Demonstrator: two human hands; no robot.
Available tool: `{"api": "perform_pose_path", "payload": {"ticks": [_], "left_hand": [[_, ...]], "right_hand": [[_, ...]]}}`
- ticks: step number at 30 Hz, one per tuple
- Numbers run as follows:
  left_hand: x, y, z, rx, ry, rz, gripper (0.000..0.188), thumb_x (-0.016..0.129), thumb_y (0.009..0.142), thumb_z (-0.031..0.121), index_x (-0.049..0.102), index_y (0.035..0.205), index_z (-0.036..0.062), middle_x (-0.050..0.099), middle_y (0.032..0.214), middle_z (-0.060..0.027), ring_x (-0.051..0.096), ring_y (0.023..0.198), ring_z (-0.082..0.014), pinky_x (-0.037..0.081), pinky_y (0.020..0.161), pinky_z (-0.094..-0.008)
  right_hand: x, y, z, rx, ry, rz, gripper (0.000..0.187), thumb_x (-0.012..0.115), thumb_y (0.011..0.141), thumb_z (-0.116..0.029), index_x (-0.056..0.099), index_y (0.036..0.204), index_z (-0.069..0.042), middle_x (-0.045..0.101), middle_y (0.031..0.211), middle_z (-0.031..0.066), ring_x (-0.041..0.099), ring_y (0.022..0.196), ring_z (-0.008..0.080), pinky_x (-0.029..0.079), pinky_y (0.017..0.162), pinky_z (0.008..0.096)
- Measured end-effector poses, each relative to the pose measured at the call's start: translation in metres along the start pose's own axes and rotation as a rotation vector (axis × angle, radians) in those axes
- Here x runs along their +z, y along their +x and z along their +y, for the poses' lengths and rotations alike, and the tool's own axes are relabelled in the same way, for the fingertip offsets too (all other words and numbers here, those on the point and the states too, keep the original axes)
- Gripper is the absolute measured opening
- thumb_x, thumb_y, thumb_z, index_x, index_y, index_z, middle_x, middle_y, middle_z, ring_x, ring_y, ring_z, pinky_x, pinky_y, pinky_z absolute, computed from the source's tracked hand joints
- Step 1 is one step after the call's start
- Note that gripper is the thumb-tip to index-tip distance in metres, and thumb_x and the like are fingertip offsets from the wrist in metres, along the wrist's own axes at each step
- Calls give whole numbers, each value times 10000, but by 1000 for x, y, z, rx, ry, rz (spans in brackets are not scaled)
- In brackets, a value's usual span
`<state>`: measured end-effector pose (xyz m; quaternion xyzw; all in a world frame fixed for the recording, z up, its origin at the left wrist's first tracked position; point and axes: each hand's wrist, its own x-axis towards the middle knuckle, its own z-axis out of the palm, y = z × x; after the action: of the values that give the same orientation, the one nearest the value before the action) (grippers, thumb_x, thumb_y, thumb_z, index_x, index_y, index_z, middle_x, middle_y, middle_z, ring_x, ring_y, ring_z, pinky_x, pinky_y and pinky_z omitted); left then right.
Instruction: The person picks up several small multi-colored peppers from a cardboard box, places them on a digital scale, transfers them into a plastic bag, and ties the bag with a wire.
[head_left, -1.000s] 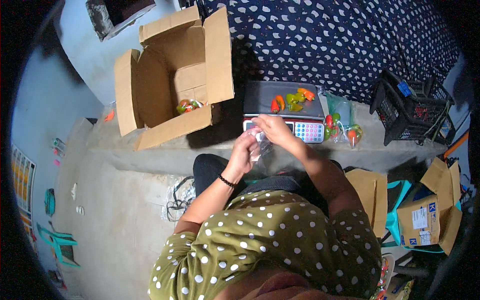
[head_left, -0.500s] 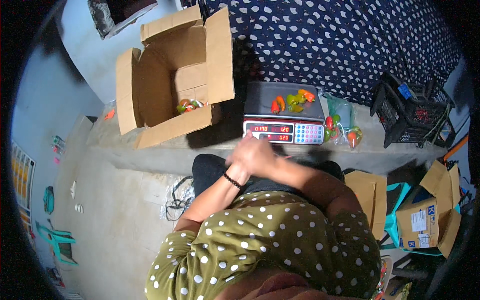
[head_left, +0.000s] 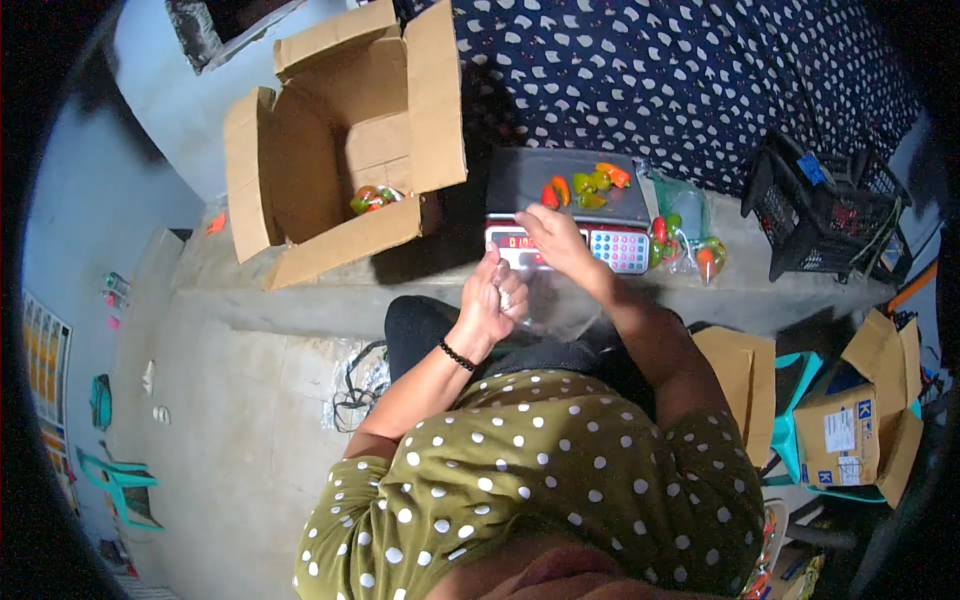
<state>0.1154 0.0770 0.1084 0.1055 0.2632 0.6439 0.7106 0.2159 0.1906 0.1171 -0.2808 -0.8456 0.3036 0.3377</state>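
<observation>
On the near side of the scale, closest in, is the person's olive polka-dot shirt. Past it, a dark bead bracelet circles the left wrist. The left hand, just in front of the scale, has its fingers curled closed on a thin clear plastic bag, whose film hangs to that hand's right, also in front of the scale. The right hand is raised over the scale's front panel, fingers extended and covering part of the lit red display; whether it grips the film I cannot tell. The keypad shows to its right. On the scale's platter lie loose peppers: 2 red-orange, then green, then orange at the right. Bagged peppers sit right of the scale. An open cardboard box stands left of it, a black crate farther right, and dark patterned cloth behind.
</observation>
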Motion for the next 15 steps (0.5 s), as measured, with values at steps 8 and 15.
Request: {"api": "perform_pose_path", "payload": {"ticks": [8, 15], "left_hand": [[-11, -5, 32, 23, 32, -132, 640, 346, 806, 601, 524, 1065, 44, 616, 848, -56, 540, 579, -112, 363, 399, -182], [-18, 4, 38, 243, 511, -115, 240, 583, 797, 145, 565, 1005, 27, 599, 875, -52, 553, 704, -115, 460, 610, -244]], "right_hand": [[-37, -24, -7, 168, 954, -369, 254, 545, 815, -54, 525, 1057, 21, 602, 928, 64, 556, 844, 118, 420, 785, 236], [-36, -26, -5, 285, 492, -376, 180, 524, 849, -165, 597, 859, -1, 576, 728, 2, 508, 678, 72, 411, 614, 217]]}}
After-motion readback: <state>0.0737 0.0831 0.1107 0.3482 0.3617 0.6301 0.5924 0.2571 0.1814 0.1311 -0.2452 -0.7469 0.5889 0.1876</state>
